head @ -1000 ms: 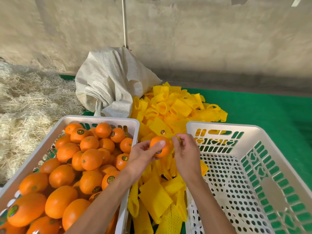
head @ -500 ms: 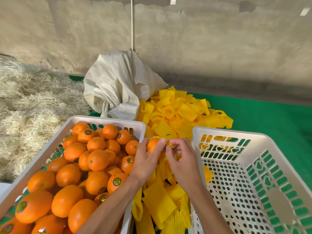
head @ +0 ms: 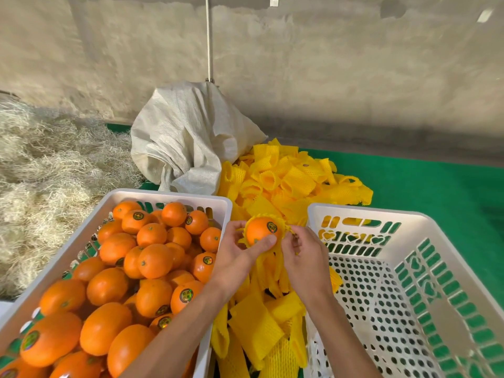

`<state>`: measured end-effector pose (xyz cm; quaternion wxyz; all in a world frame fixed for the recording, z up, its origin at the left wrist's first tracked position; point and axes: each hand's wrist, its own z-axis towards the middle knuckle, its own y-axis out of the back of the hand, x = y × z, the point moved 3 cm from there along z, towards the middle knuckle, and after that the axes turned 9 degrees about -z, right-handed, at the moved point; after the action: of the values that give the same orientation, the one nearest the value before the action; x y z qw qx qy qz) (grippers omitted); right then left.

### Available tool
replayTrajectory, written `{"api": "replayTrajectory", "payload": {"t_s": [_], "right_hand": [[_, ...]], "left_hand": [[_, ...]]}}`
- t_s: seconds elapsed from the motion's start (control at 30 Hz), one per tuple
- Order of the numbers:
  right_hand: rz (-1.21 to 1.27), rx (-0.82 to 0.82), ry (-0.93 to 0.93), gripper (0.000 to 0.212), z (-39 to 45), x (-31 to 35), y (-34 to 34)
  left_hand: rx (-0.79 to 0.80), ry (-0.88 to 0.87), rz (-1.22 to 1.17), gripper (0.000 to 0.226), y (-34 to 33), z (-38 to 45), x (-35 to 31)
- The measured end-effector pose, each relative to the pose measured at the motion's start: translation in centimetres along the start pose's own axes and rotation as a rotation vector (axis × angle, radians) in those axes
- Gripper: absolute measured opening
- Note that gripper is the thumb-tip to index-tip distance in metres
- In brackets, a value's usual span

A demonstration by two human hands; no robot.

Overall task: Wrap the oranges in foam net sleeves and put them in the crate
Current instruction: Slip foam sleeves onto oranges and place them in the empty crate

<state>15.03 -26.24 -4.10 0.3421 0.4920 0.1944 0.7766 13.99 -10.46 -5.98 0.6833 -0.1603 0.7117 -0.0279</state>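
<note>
My left hand (head: 236, 252) grips an orange (head: 260, 230) with a round sticker, thumb across its front. A yellow foam net sleeve (head: 283, 227) rings the orange's far side and its right edge. My right hand (head: 304, 255) pinches the sleeve's edge at the right of the fruit. Both hands hover over the gap between two crates. A white crate (head: 174, 196) on the left is piled with several loose oranges (head: 152, 264). The white perforated crate (head: 409, 216) on the right holds nothing that I can see.
A heap of yellow foam sleeves (head: 289, 181) spills between and behind the crates onto a green mat (head: 436, 186). A pale woven sack (head: 185, 140) slumps behind them against a concrete wall. Straw-like fibre (head: 46, 170) fills the left side.
The sleeve has been stretched further round the orange, and the orange has turned so its sticker faces up. Both hands stay between the crates; the view has shifted slightly.
</note>
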Motion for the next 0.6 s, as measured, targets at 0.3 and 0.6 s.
{"api": "replayTrajectory", "payload": {"t_s": [0.3, 0.6], "right_hand": [[-0.047, -0.183, 0.278, 0.015, -0.5, 1.3, 0.5], [0.072, 0.096, 0.13, 0.031, -0.2, 0.2, -0.1]], "left_hand": [[-0.052, -0.081, 0.082, 0.076, -0.6, -0.5, -0.6], [0.188, -0.098, 0.07, 0.069, -0.5, -1.1, -0.5]]}}
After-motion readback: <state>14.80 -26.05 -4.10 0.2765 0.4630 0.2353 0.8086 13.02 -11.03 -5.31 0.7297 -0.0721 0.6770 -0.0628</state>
